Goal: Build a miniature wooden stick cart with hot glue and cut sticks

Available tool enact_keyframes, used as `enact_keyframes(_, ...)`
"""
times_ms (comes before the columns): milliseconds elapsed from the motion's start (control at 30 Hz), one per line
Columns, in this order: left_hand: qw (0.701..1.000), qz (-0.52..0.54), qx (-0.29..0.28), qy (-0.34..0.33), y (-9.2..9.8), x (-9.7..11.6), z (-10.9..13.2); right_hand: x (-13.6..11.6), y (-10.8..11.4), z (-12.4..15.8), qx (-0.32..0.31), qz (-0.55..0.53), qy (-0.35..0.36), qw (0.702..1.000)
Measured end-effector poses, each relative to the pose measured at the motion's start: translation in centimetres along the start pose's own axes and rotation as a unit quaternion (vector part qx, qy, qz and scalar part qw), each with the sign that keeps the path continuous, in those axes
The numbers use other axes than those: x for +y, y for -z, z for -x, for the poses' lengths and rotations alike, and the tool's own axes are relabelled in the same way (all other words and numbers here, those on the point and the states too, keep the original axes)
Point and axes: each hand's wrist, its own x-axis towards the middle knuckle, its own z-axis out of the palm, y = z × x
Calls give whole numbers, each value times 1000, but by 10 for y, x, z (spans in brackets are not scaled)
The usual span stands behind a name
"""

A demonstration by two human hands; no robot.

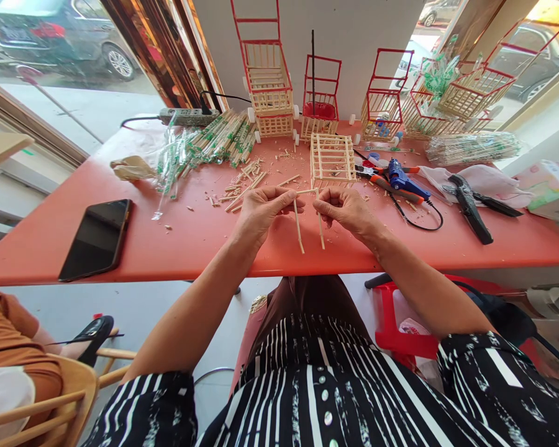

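Both of my hands hold a small frame of thin wooden sticks [309, 214] just above the red table [177, 236]. My left hand [261, 211] pinches the top left corner, fingers closed. My right hand [347, 210] pinches the top right corner, fingers closed. Two sticks hang down from the short top bar toward the table's front edge. Right behind my hands stands an unpainted stick cage [332, 160].
A black phone [97, 238] lies at the left. Packets of sticks [209, 146] and loose stick scraps [245, 183] lie behind. A blue glue gun [400, 179], pliers and black tools [469, 208] lie right. Red-and-wood toy carts [266, 81] line the back. Another person sits at the lower left.
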Motion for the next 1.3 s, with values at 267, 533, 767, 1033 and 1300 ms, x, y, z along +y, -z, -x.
enact_keyframes(267,1000,4,-2,-3,0,0,0,-1,0,0,3,2,-2,1000)
enact_keyframes(533,1000,3,4,3,0,-1,-1,0,-1,0,3,-5,-1,1000)
enact_keyframes(767,1000,9,-5,-8,1,-3,-2,1,0,0,-2,-5,3,1000)
enact_keyframes(1033,1000,4,-6,-9,1,-4,-2,2,0,0,2,-8,4,1000)
enact_keyframes(1300,1000,8,-7,-15,1,-5,-3,0,-1,1,3,-11,5,1000)
